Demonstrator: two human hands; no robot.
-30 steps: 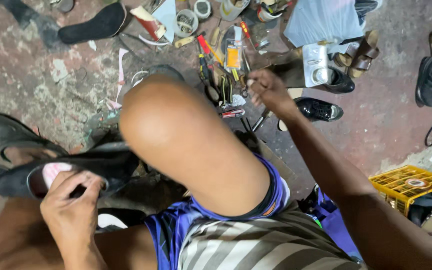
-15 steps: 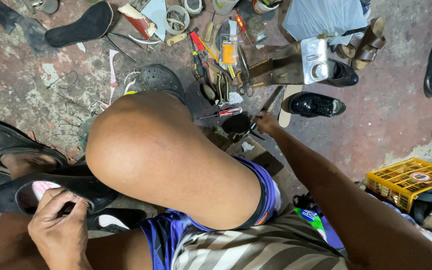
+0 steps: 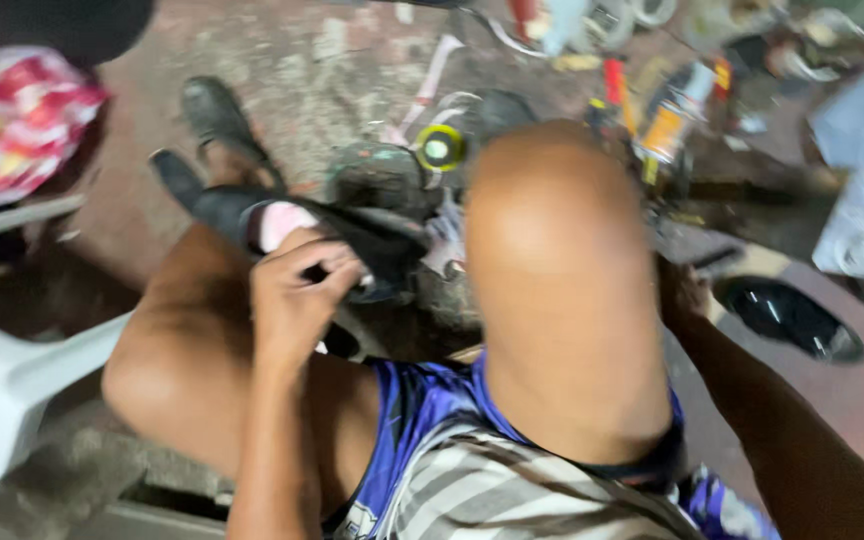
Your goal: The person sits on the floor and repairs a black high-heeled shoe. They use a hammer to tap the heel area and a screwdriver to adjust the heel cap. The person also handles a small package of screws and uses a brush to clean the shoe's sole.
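Note:
My left hand (image 3: 297,300) grips a black shoe (image 3: 362,235) with a pink insole (image 3: 277,222), holding it above my left thigh. My right hand (image 3: 684,292) is low on the right, mostly hidden behind my raised right knee (image 3: 562,270). Motion blur and the knee hide its fingers, so I cannot tell whether it holds anything. A glossy black shoe (image 3: 792,318) lies on the floor just to the right of that hand.
Blurred hand tools (image 3: 652,110) and tape rolls are scattered on the concrete floor beyond the knee. A round yellow-green object (image 3: 439,148) sits near the shoe. A white plastic chair (image 3: 12,380) stands at the left, with a red and white bag (image 3: 22,120) behind it.
The view has swung left and blurred. My right hand drew back from the tools to beside my knee. My left hand kept hold of the black shoe.

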